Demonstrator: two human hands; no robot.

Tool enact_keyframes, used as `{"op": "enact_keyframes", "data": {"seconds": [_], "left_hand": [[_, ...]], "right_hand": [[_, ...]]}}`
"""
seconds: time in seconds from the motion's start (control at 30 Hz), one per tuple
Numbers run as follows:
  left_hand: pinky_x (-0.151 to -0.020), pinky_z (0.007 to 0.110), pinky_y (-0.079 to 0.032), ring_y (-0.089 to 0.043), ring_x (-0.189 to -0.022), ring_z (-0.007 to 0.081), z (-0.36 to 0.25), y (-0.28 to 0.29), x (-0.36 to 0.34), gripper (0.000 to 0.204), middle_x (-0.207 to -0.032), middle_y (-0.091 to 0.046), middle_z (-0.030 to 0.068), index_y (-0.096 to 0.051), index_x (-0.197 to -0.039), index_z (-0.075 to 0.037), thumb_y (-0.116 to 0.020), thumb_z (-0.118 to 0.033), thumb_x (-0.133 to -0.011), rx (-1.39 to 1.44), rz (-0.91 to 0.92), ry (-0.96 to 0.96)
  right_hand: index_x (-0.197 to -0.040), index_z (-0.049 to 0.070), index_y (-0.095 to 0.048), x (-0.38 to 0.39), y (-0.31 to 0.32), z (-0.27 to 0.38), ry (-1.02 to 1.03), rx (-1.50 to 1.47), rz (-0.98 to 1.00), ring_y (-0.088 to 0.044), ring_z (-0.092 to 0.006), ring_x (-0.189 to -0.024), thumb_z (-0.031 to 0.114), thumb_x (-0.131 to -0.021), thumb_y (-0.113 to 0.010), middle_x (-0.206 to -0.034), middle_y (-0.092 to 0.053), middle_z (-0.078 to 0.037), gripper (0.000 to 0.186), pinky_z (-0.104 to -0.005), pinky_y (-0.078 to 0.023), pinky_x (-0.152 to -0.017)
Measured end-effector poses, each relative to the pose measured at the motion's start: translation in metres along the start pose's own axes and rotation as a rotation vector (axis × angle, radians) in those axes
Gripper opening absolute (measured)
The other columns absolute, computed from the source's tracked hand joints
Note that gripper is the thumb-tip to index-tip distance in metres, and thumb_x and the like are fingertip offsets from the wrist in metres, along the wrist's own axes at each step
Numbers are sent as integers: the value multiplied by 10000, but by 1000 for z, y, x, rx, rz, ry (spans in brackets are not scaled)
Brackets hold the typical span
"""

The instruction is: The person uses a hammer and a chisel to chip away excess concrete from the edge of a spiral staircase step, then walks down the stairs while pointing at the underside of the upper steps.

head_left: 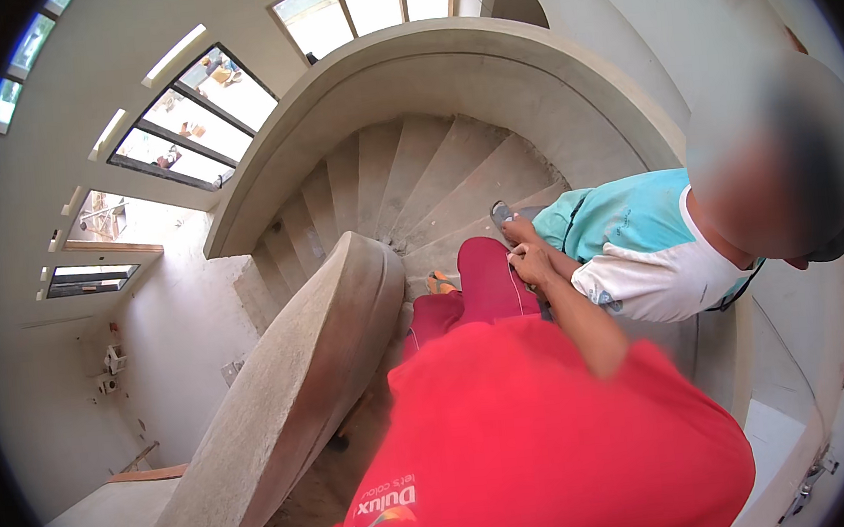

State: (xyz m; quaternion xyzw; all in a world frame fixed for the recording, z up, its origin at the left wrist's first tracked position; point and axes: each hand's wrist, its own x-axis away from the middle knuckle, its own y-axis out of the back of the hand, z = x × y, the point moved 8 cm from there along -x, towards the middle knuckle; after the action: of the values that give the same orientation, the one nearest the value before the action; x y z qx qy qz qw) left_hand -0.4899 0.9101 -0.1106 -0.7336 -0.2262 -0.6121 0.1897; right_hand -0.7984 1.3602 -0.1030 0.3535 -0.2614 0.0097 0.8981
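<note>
A: Where is the right hand [533,263]?

B: It lies on the dark red trouser leg [488,280], on the right edge of the cloth, above the concrete steps [435,178]. A second hand [519,232] touches it from above. I cannot tell whose hand that is.

A: Are the fingers spread or closed?

B: I cannot tell; they are small and bunched against the other hand. The left hand is not seen.

A: How does the leg lie?

B: Its long axis goes from the red shirt [545,442] up toward the inner edge of the spiral stairs, and an orange sandal [440,282] is at its left.

A: And the materials?

B: The steps are rough grey wedges, and the curved parapet [284,403] is smooth plaster. The shirt is soft cloth and hides the body under it. A person in a teal and white shirt [639,246] stands at the right, partly blurred.
</note>
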Motion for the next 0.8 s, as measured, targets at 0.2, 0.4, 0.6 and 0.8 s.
{"op": "enact_keyframes", "data": {"seconds": [0.2, 0.4, 0.6, 0.8], "left_hand": [[-468, 382, -442, -528, -499, 221, -34, -13, -19, 187, -616, -544, 65, -570, -869, -76, -586, -252, -930, -31, -17, 13], [-459, 383, -438, -524, -487, 222, -54, -42, -66, 188, -607, -539, 64, -566, -861, -77, -585, -251, -931, -59, 0, 42], [-451, 384, -435, -520, -476, 223, -88, -94, -126, 189, -598, -535, 62, -562, -853, -79, -584, -250, -931, -100, 1, 65], [-442, 385, -432, -516, -465, 225, -144, -193, -244, 190, -589, -530, 61, -558, -845, -81, -582, -249, -931, -217, 26, 82]], "right_hand": [[-964, 17, -756, -59, 15, 16, -52, 38, -158, -723, -341, -967, 311, -843, -703, -973, -753, -199, 322, -427, -542, -898], [-1021, 40, -770, -111, 4, 4, -127, 182, 9, -694, -374, -1070, 321, -848, -669, -1082, -734, -222, 346, -445, -523, -976], [-1122, -4, -738, -228, -38, -20, -154, 357, 185, -630, -418, -1194, 308, -861, -626, -1241, -671, -251, 421, -453, -506, -1033], [-981, 1, -768, -396, -63, -96, 20, 574, 81, -709, -375, -1019, 409, -891, -548, -1045, -736, -218, 472, -454, -535, -968]]}}
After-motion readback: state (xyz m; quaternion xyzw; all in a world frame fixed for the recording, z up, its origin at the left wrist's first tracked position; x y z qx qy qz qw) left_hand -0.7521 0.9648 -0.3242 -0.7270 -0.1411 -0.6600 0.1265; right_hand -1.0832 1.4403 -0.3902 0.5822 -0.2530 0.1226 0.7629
